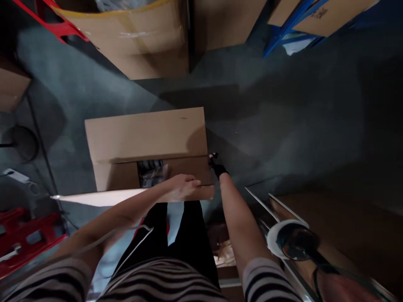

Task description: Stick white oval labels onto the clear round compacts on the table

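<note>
A cardboard box stands on the floor in front of me, its far flap laid outward. Between its side flaps, dark items under clear plastic show through a gap. The near flap stands up, almost edge-on to my view. Reaching across it, my left hand lies over the flap's right part, blurred by motion, so its grip is unclear. My right hand, in a black glove with bare fingertips, has its fingers bent against the box's right side.
Taller cartons stand beyond the box, with a blue rack to their right. Red plastic stools are at the left, near a cable. A metal-edged stand and a round white-rimmed object are close by my right arm.
</note>
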`<action>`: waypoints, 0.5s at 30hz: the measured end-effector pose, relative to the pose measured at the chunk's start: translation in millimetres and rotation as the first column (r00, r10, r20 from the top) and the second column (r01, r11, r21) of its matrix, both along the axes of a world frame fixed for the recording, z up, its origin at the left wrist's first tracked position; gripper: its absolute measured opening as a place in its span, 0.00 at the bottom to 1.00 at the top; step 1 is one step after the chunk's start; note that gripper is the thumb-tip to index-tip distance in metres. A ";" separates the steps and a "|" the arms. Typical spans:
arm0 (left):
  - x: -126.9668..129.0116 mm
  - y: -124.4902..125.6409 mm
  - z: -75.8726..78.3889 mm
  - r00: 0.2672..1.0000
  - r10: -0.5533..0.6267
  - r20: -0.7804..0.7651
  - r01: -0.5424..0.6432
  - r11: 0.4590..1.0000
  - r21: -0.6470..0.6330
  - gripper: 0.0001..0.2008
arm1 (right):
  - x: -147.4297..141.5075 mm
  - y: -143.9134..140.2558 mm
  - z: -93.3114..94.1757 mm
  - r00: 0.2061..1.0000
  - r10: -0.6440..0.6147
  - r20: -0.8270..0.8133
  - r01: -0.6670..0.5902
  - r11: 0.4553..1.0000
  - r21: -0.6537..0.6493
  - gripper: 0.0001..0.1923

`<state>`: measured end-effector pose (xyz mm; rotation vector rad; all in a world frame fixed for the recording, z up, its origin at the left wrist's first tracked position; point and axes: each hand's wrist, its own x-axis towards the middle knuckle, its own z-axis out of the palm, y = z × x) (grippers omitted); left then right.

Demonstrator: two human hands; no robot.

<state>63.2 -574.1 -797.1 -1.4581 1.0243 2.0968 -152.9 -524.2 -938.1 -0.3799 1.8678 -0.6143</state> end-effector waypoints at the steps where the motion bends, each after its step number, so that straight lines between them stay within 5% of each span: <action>1: 1.5 -0.4 -0.2 0.986 0.156 0.062 -0.165 0.969 0.184 0.16 | -0.7 1.0 0.6 1.000 -0.023 -0.001 0.023 1.000 0.014 0.10; 3: -3.6 -11.5 -10.3 0.833 0.474 0.285 -0.549 0.773 0.319 0.17 | -1.7 2.0 1.2 0.998 -0.060 -0.016 0.060 0.998 0.022 0.10; 6: -23.6 -41.7 -38.5 0.514 0.748 0.419 -0.845 0.527 0.095 0.17 | 0.2 0.2 -1.9 0.995 -0.081 -0.060 0.080 0.997 -0.016 0.09; 11: -41.4 -70.3 -69.3 0.080 0.883 0.463 -0.991 0.120 -0.058 0.12 | 10.8 -8.5 -14.7 0.992 -0.054 -0.111 0.050 0.998 -0.037 0.08; 15: -39.6 -65.2 -67.8 -0.035 0.906 0.423 -0.998 -0.010 -0.062 0.12 | 15.5 -20.4 -17.4 0.992 0.030 -0.119 -0.042 0.994 -0.098 0.07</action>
